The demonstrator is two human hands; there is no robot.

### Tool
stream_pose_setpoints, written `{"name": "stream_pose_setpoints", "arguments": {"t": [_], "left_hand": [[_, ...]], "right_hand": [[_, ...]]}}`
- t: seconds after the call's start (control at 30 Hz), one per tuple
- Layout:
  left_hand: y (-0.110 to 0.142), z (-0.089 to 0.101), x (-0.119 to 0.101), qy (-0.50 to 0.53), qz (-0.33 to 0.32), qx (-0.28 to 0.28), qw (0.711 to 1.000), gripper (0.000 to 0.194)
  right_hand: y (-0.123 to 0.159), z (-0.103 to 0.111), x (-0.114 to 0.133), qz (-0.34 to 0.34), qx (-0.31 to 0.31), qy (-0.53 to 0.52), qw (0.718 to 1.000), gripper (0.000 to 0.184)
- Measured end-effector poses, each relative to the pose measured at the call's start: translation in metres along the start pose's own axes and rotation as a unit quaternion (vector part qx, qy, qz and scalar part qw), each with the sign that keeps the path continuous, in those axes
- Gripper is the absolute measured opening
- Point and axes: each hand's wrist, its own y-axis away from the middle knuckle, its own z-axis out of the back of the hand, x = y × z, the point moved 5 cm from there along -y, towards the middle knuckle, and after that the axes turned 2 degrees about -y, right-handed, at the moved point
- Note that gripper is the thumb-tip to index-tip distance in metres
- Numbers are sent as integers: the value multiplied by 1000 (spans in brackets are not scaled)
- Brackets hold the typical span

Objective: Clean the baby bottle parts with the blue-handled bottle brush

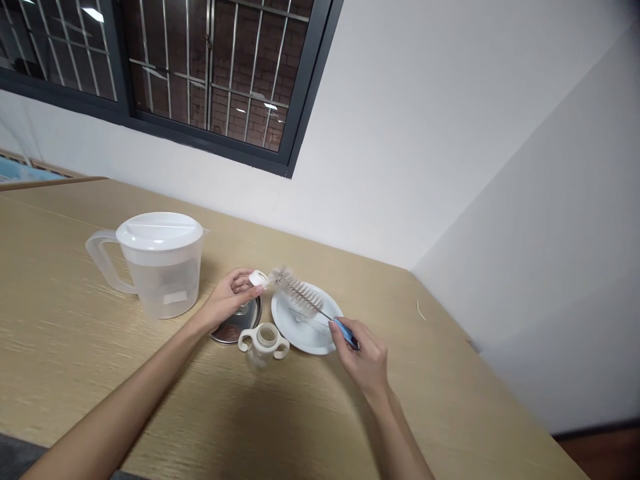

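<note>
White wall [400,120] backs a wooden table [450,380]; left hand [231,295] pinches a white piece [257,278], right hand [367,353] a brush [303,295].

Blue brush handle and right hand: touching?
Touching. The head view shows the right hand closed on the blue brush handle, with no gap between them.

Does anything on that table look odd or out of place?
One small thing: a thin, pale, bent strand lies by itself on the right side of the table, apart from the brush. I see no spill.
</note>
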Motion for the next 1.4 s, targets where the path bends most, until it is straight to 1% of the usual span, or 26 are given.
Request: {"name": "stream_pose_setpoints", "arguments": {"t": [0.13,0.3,0.47,0.57,0.7,0.77,0.87,0.97,1.07,1.23,1.4], "left_hand": [[0,1,1,-1,9,-6,1000,65],[2,1,0,-17,16,2,1000,63],[3,1,-2,-30,9,8,999,56],[2,1,1,-9,20,11,1000,52],[1,1,3,31,30,25,999,49],[1,1,5,55,37,20,998,51],[0,4,8,74,54,-3,996,58],[0,6,9,66,61,-19,996,62],[0,6,9,56,64,-22,996,62],[0,4,10,70,61,-10,996,59],[0,3,7,93,45,-2,995,64]], "right_hand": [[-2,3,-1,1,-16,6,1000,9],[-3,8,2,4,-40,2,999,10],[-1,3,8,21,-20,-12,999,14],[0,-2,8,20,-8,-11,1000,13],[1,-4,5,12,-10,-9,1000,11],[1,-3,2,7,-12,-3,1000,10],[0,-1,0,0,-21,9,1000,9],[-2,4,0,-9,-47,8,999,7],[-3,7,3,-13,-63,-2,998,8],[-2,4,7,4,-39,-13,999,11],[-1,3,5,-1,-32,-12,999,10]]}}
